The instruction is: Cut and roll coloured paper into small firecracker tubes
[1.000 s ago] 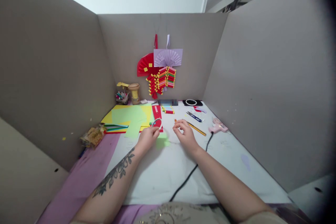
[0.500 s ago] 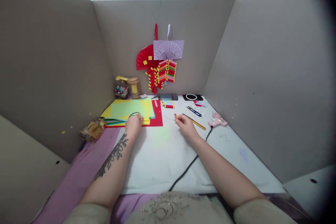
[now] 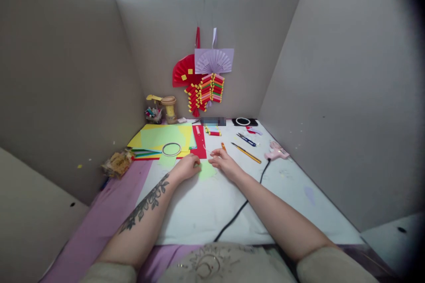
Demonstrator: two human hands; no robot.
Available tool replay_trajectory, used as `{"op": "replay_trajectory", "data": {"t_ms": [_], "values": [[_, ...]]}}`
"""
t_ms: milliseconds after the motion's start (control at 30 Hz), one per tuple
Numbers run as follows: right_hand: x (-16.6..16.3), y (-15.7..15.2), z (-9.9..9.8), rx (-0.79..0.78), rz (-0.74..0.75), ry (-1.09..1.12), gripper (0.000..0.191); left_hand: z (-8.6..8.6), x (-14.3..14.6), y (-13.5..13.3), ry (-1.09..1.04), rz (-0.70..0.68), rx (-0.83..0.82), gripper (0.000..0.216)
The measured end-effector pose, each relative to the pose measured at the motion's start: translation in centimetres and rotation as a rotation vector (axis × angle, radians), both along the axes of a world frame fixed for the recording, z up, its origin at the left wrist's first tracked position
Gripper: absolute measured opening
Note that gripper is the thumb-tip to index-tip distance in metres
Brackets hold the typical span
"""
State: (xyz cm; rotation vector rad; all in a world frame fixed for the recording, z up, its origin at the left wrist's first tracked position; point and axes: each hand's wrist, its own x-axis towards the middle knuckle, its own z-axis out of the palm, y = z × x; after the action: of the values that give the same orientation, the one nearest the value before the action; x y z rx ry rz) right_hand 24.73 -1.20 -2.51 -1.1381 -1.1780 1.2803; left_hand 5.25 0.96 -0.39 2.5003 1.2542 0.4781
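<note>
A small light green paper piece (image 3: pixel 206 170) lies on the white table top (image 3: pixel 206 212). My left hand (image 3: pixel 186 167) rests at its left edge with fingers curled onto the paper. My right hand (image 3: pixel 223 163) touches its upper right edge, fingers bent and close together. A tape ring (image 3: pixel 171 149) lies free on the stack of coloured paper sheets (image 3: pixel 159 139) behind my left hand. A red paper strip (image 3: pixel 200 143) lies just beyond the green piece.
Cardboard walls (image 3: pixel 332 88) enclose the table on three sides. Paper fans with firecracker strings (image 3: pixel 204 79) hang on the back wall. A pencil (image 3: pixel 246 153), small scissors (image 3: pixel 246 139), a pink glue gun (image 3: pixel 276 153) with black cord (image 3: pixel 237 216), and jars (image 3: pixel 162 110) stand around.
My left hand set the tape ring down on the coloured sheets and came back to the green paper. My right hand moved left onto the same paper.
</note>
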Motion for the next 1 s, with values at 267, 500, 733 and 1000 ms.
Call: {"op": "replay_trajectory", "data": {"t_ms": [267,500,733,1000], "values": [[1.9,-0.8,2.1,0.046,-0.033,0.063,0.030,0.6,-0.6,0.3,-0.064,0.011,-0.027,0.014],[2.0,-2.1,2.3,-0.117,0.160,0.020,0.027,0.8,0.0,-0.5,-0.224,-0.141,-0.346,0.017],[1.4,-2.3,1.1,-0.237,0.188,0.002,0.024,-0.1,0.2,-0.4,-0.141,-0.237,-0.366,0.026],[0.9,-2.2,0.9,-0.293,0.206,0.028,0.023,0.2,0.2,-0.4,-0.096,-0.251,-0.388,0.028]]}}
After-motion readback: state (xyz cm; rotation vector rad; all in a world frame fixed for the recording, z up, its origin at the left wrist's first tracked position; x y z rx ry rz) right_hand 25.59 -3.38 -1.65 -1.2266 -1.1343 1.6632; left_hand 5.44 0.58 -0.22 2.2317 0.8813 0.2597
